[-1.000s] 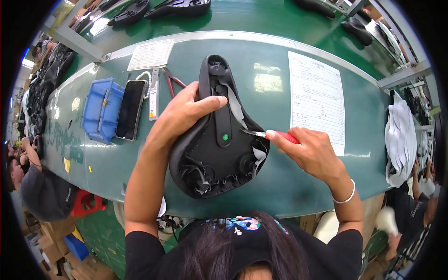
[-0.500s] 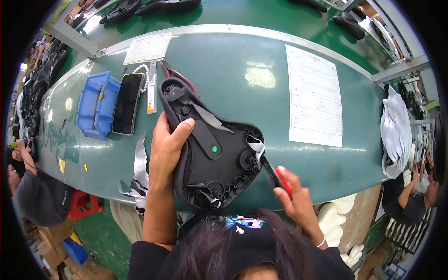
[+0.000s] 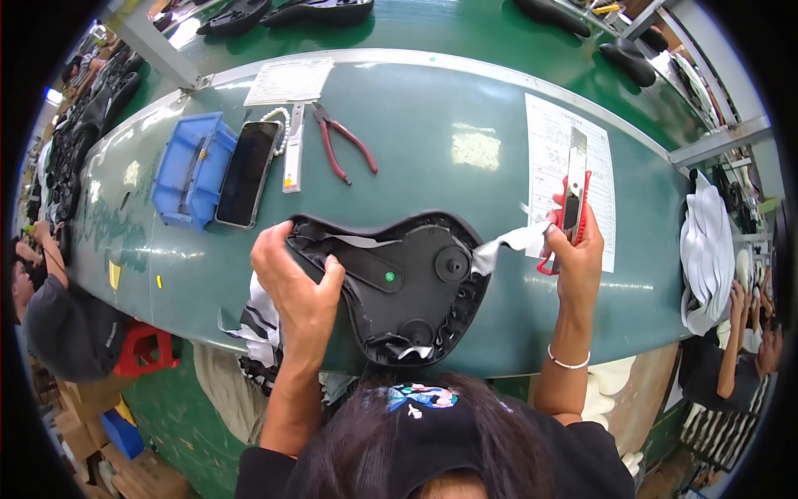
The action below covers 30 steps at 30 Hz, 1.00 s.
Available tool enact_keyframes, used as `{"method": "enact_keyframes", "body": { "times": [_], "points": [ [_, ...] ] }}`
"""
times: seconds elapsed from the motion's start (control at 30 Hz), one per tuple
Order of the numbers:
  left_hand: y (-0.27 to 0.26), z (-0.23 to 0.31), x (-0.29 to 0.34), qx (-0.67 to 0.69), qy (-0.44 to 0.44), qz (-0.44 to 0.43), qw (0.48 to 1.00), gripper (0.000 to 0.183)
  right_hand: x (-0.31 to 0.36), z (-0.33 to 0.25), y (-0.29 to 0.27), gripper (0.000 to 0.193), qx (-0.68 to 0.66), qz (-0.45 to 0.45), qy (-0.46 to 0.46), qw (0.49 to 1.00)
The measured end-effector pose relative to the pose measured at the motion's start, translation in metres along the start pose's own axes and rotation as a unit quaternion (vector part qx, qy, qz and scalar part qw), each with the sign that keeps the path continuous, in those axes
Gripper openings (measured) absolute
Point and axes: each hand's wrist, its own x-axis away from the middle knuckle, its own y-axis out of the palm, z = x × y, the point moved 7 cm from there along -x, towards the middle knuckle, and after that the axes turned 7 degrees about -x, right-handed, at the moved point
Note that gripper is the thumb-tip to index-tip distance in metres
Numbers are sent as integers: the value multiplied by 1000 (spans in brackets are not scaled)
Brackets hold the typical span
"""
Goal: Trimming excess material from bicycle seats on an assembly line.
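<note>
My left hand (image 3: 301, 283) grips the narrow end of a black bicycle saddle (image 3: 391, 312), its underside facing up. Inside the saddle are two round black mounts, a green dot sticker and gathered cover edges. In my right hand (image 3: 578, 254) is a red-handled utility knife (image 3: 572, 200), its metal end pointing away from me. A whitish strip of cover material (image 3: 514, 239) is pinched in the same hand and runs to the saddle's wide right side, stretched between them. Another pale trimming (image 3: 366, 242) lies along the saddle's inner edge.
On the green table (image 3: 424, 150) are red-handled pliers (image 3: 341, 145), a ruler (image 3: 293, 154), a phone (image 3: 248, 175), a blue bin (image 3: 193, 170) and a printed sheet (image 3: 544, 137). Offcuts (image 3: 260, 324) lie by my left forearm. White covers (image 3: 706, 249) are stacked right. Co-workers sit at both sides.
The saddle has turned, its narrow end swinging toward the left and nearer me, uncovering the pliers. My right hand has moved up and right with the knife, drawing the whitish strip out.
</note>
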Motion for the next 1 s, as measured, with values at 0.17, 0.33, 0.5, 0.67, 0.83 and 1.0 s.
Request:
{"method": "enact_keyframes", "body": {
  "times": [0.17, 0.33, 0.5, 0.67, 0.83, 1.0],
  "points": [
    [36, 125, -14, 46, 323, -216, 920, 50, 48, -21, 65, 47, 54, -188, -12, 981],
    [72, 122, -16, 125, 334, -219, 908, 12, 58, -16, 15, 47, 131, -131, -80, 980],
    [74, 126, -19, 182, 313, -260, 895, 21, 58, -12, 32, 60, 462, -307, -197, 808],
    [76, 91, -39, 479, -139, -316, 807, 18, 93, 2, 31, 63, 495, -241, -181, 815],
    [53, 92, -57, 904, -57, -274, 324, 18, 128, 0, 32, 60, 438, -159, -79, 882],
    [39, 123, -67, 388, 227, -91, 889, 13, 62, -10, 50, 49, 541, -164, -99, 819]
  ]
}}
